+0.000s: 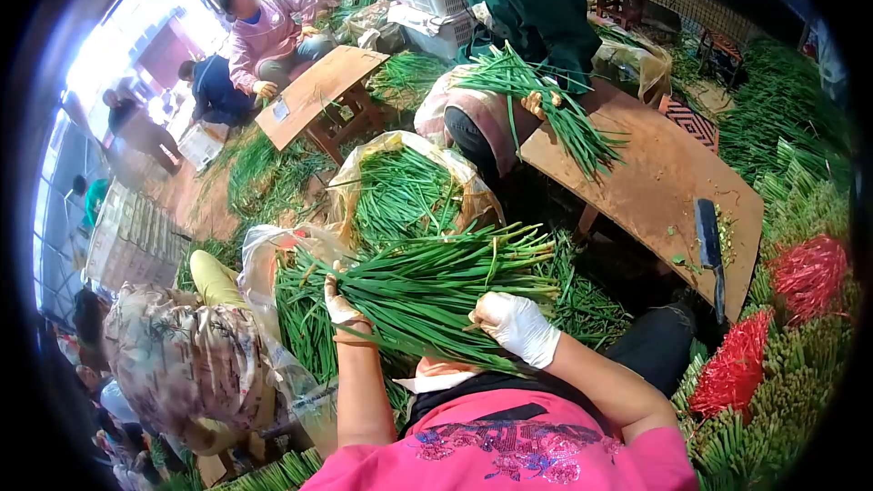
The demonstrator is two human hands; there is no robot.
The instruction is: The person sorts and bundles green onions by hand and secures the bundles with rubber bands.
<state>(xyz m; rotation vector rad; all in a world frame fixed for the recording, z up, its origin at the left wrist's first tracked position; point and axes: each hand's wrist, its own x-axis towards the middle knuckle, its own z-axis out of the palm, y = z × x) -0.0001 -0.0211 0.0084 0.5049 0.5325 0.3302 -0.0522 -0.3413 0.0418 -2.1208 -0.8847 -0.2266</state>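
A large bunch of long green chives (427, 286) lies across my lap, its leaves spread sideways. My left hand (341, 305), in a pale glove with the fingers partly hidden, grips the bunch at its left part with the thumb up. Closed in a fist, my right hand (520, 325) wears a white glove and pinches stalks at the right part of the bunch. Just beyond the bunch stands an open plastic-lined sack (486, 200) filled with cut greens (405, 191).
To my right, a wooden board (655, 182) carries a dark cleaver (707, 232). Red tie strands (732, 364) lie on stacked chives (791, 400). Opposite, a person in dark green (527, 9) holds another bunch (546, 105). A person in patterned clothes (186, 355) bends at my left.
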